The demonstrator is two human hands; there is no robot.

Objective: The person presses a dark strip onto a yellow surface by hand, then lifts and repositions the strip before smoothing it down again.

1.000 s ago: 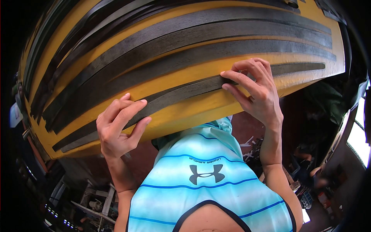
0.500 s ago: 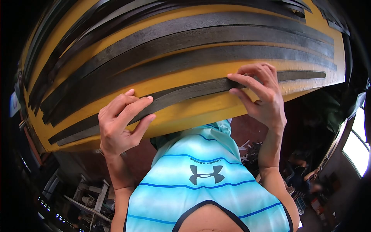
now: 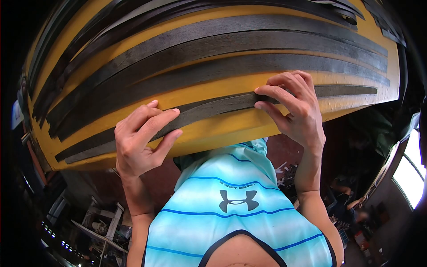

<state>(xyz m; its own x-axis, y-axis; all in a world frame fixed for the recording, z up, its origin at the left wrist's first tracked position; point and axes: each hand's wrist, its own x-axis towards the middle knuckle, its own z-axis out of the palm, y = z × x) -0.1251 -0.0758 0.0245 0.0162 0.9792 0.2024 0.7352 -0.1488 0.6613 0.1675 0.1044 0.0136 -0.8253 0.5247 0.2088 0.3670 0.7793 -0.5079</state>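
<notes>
A long dark grey strip, leather-like with a matt face, runs along the near edge of a yellow table. It lies over another dark strip, whose edge shows along its far side. My left hand grips the upper strip left of the middle, forefinger on the far edge and thumb on the near edge. Farther right, my right hand pinches it between thumb and forefinger, the other fingers curled above. Between the hands, the strip bows slightly toward the far side.
Several wider dark strips lie side by side across the yellow table. Thinner black strips are heaped at the back, one end curled. A wooden frame stands at lower left. Another person is at lower right.
My right hand has slid a little left along the strip, toward my left hand. My left hand has barely shifted, still at the same part of the strip.
</notes>
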